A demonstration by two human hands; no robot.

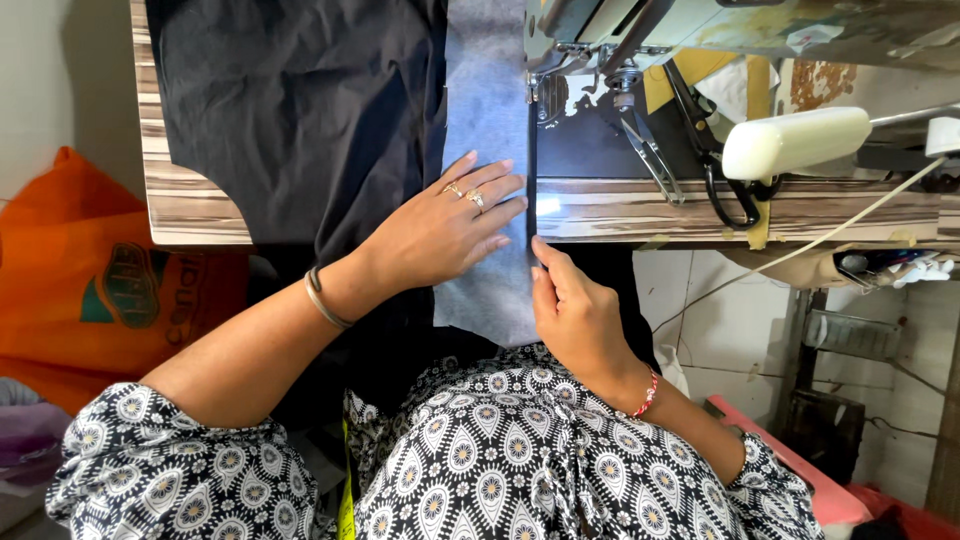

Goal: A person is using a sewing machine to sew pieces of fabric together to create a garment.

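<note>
My left hand (pixel 445 230) lies flat, fingers spread, on a grey strip of fabric (pixel 490 110) that runs from the sewing machine's needle area (pixel 545 85) down over the table edge. Black fabric (pixel 300 100) lies beside and under the strip on the left. My right hand (pixel 575 310) pinches the right edge of the grey strip just below the table edge, thumb and fingers closed on it. Rings show on the left hand, a bangle on its wrist, a red bracelet on the right wrist.
The wood-grain sewing table (pixel 190 200) carries black-handled scissors (pixel 715 160), a small clipper (pixel 650 155) and a cream-coloured lamp head (pixel 795 140) with a cord. An orange bag (pixel 110 280) sits on the floor at left. Tiled floor and a pink object lie at right.
</note>
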